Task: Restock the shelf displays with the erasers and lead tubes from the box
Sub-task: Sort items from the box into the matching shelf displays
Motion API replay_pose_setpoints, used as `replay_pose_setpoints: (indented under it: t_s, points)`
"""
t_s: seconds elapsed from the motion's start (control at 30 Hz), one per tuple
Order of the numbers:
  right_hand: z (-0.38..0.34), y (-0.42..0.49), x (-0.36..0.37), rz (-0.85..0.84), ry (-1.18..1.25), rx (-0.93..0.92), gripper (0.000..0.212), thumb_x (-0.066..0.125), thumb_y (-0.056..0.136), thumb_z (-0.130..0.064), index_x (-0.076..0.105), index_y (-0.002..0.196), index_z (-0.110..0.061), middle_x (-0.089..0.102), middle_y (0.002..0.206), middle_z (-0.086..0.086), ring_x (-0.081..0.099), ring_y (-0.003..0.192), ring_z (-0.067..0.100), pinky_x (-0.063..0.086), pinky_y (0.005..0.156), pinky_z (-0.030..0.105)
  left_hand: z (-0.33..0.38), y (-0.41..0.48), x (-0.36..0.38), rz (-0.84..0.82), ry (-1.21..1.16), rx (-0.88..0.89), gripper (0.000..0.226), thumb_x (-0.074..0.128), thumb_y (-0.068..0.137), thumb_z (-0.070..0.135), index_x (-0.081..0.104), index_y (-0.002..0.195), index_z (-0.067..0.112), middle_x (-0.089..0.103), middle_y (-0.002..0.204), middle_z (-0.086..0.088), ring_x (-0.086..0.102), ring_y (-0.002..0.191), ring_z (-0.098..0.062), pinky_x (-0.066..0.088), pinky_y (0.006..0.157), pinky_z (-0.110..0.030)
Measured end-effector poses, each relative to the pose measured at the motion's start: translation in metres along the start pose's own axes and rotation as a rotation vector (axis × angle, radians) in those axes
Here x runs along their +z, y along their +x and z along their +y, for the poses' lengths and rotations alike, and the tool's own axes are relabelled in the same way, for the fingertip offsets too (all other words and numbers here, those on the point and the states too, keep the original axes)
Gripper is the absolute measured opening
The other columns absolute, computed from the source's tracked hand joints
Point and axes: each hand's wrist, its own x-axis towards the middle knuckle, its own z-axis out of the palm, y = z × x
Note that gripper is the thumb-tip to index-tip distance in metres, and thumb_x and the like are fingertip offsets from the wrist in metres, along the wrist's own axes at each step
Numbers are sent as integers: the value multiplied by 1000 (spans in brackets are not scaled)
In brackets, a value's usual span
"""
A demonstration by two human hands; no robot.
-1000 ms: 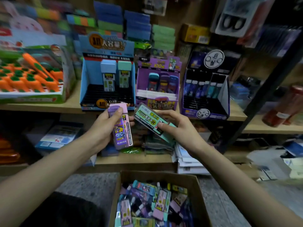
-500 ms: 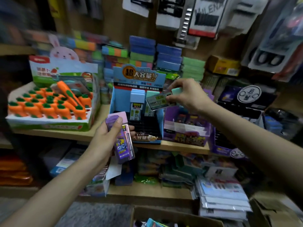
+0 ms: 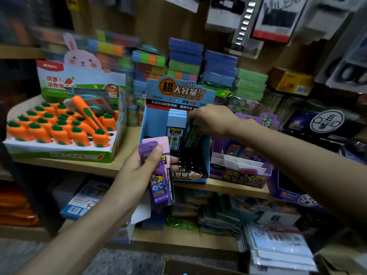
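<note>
Right hand (image 3: 214, 121) over the blue display box (image 3: 147, 126), centre frame: fingertips pinch the green lead tube (image 3: 193, 135) from above (blurred), just beside the blue-capped tubes (image 3: 176, 124). Lower centre, left hand (image 3: 137, 175) clasps a purple lead tube (image 3: 158, 181), thumb across its cap.

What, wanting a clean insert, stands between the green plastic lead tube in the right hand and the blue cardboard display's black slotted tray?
Nothing visible. The right hand holds the green plastic lead tube at the black slotted tray, beside the upright blue-capped tubes.
</note>
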Motion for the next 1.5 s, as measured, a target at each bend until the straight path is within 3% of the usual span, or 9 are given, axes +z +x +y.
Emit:
replay_pose_setpoints:
  t_s: [0.13, 0.27, 0.43, 0.67, 0.77, 0.9, 1.13, 1.33, 1.5]
  points:
    - [0, 0, 4, -72, 177, -28, 38, 57, 84, -6, 46, 121, -10, 54, 124, 11, 51, 113, 28, 45, 88, 36, -1, 0, 3, -43, 19, 0, 36, 52, 80, 41, 56, 110, 22, 74, 94, -6, 71, 88, -21, 58, 69, -27]
    - [1, -5, 4, 82, 487, 56, 29, 52, 81, 4, 32, 98, -10, 46, 101, 13, 44, 91, 23, 31, 70, 26, -3, 1, 4, -44, 26, 9, 36, 53, 80, 42, 56, 109, 22, 74, 94, -5, 71, 89, -21, 58, 69, -27]
    - [2, -10, 16, 285, 298, 94, 14, 57, 86, -2, 56, 100, -3, 55, 103, 15, 53, 95, 29, 43, 79, 38, -5, 2, 3, -18, 22, 19, 36, 53, 80, 39, 57, 110, 20, 74, 92, -7, 72, 85, -22, 57, 68, -25]
    - [-8, -17, 5, 324, 193, 100, 19, 55, 91, -15, 60, 107, -6, 58, 109, 11, 49, 104, 27, 39, 84, 36, -5, 3, 3, -8, 34, 15, 36, 53, 80, 40, 57, 110, 20, 74, 93, -7, 72, 86, -22, 58, 69, -25]
    - [-36, -33, -4, 355, 676, 149, 14, 57, 91, -19, 63, 101, -12, 62, 96, 1, 56, 91, 13, 45, 80, 28, -4, 4, 3, 17, 28, 15, 36, 53, 79, 41, 57, 109, 21, 74, 92, -6, 72, 85, -21, 58, 66, -26]
    - [-73, -50, -11, 42, 1216, 76, 14, 59, 92, -20, 67, 89, -8, 62, 75, -3, 55, 67, 1, 42, 59, 10, -4, 4, 2, 15, 54, 1, 38, 57, 75, 44, 62, 107, 24, 73, 96, -10, 70, 90, -26, 57, 78, -40]
    - [-68, -34, -23, 187, 1278, 152, 7, 63, 87, -9, 66, 82, -11, 64, 71, -1, 56, 59, 3, 43, 51, 14, 15, 13, -26, 172, 194, 132, 19, 48, 92, 26, 64, 84, 19, 72, 74, 9, 67, 71, -3, 54, 67, -22]
    - [-51, 13, -36, 424, 1022, 206, 14, 71, 82, -14, 72, 89, -2, 69, 81, 9, 64, 72, 15, 58, 72, 32, 20, 15, -52, 292, 247, 162, 21, 42, 98, 23, 60, 90, 16, 72, 72, 5, 69, 68, -6, 53, 61, -19]
    - [-54, 38, -24, 497, 850, 147, 18, 71, 83, -18, 74, 95, -5, 69, 84, 0, 58, 66, -1, 48, 62, 6, 21, 14, -45, 247, 236, 149, 21, 43, 97, 24, 60, 87, 15, 68, 65, 5, 64, 61, -6, 51, 57, -18]
